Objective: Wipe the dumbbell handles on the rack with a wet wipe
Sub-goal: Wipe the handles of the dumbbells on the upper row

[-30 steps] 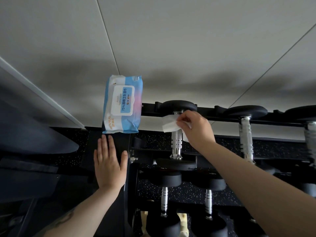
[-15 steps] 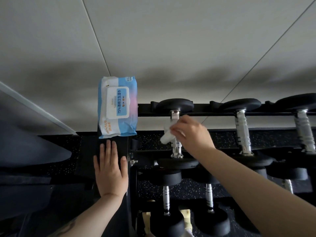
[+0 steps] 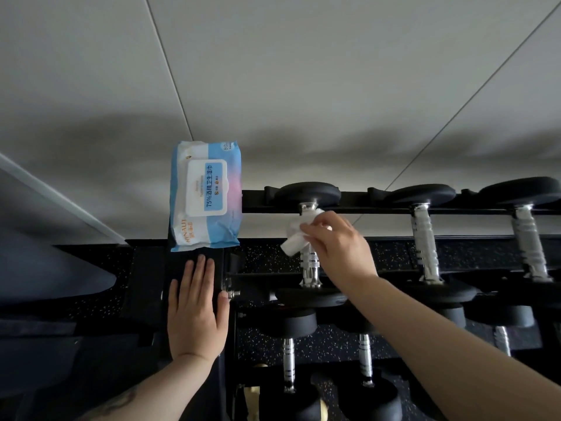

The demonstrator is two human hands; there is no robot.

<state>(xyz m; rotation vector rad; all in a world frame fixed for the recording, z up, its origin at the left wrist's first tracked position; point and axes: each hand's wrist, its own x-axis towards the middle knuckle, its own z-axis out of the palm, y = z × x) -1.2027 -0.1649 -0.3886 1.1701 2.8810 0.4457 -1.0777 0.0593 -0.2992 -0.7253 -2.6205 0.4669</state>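
White wet wipe (image 3: pixel 294 238) bunched round upper part of chrome handle (image 3: pixel 309 256), leftmost dumbbell on top rail of rack (image 3: pixel 379 208). Right hand (image 3: pixel 337 244) pinches wipe against handle. Handle's long axis runs away from viewer, up-down in frame; bare chrome below wipe, toward person. Left hand (image 3: pixel 197 308) flat, fingers straight, on rack's end post, well apart from handle. Wipes pack (image 3: pixel 206 196) just beyond left fingertips. Next handles (image 3: pixel 425 241) lie rightward, right hand nearer; nothing blocks.

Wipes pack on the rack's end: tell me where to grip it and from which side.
Take the wipes pack across its narrow width, thumb on one long edge and fingers on the other. Come from below with the left hand, which rests flat on the rack post just beneath it. The soft, flat pack suits a pinch.
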